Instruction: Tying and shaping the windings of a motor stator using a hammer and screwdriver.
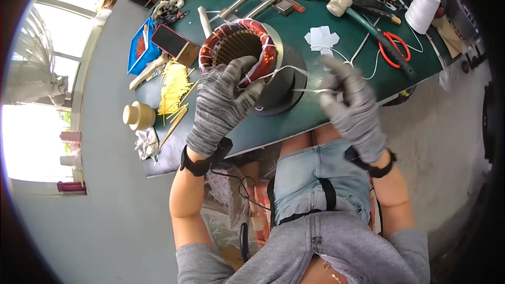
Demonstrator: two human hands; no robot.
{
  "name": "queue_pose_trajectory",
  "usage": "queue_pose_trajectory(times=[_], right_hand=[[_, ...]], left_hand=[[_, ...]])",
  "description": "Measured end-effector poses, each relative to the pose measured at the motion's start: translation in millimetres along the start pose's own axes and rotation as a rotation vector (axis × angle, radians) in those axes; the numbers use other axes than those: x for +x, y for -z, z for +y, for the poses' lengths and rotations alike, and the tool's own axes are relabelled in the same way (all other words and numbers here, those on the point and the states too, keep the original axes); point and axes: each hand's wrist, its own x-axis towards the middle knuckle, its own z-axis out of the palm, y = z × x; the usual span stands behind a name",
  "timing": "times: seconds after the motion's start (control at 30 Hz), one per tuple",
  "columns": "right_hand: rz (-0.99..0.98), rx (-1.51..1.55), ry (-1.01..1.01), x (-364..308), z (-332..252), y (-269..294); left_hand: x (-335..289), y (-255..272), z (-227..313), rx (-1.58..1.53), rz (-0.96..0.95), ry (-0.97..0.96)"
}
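On table (310,110), stator (241,45), axis steeply upward, left hand (221,100) clasping rim (211,40), right hand (351,106) perhaps pinching cord (311,90)

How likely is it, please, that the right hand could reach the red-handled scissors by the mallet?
Probably yes: the red-handled scissors lie beyond the right hand with little but white cord between, though the mallet handle seems to cross them.

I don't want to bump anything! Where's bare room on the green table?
A strip between the dark stand and the near edge of the table, beside the left hand. Another bare patch lies between the copper-wound ring and the white paper pieces. It's crowded at left with yellow sticks and a blue bin, and at right with a mallet and white spool.
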Motion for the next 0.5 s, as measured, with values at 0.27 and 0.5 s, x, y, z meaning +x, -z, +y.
queue_pose_trajectory(times=[0.27, 0.5], right_hand=[[0.060, -0.067, 0.186, 9, -3, -45], [0.088, -0.176, 0.274, 12, 4, -49]], left_hand=[[6, 5, 3, -0.005, -0.051, -0.001], [6, 5, 4, -0.008, 0.003, -0.103]])
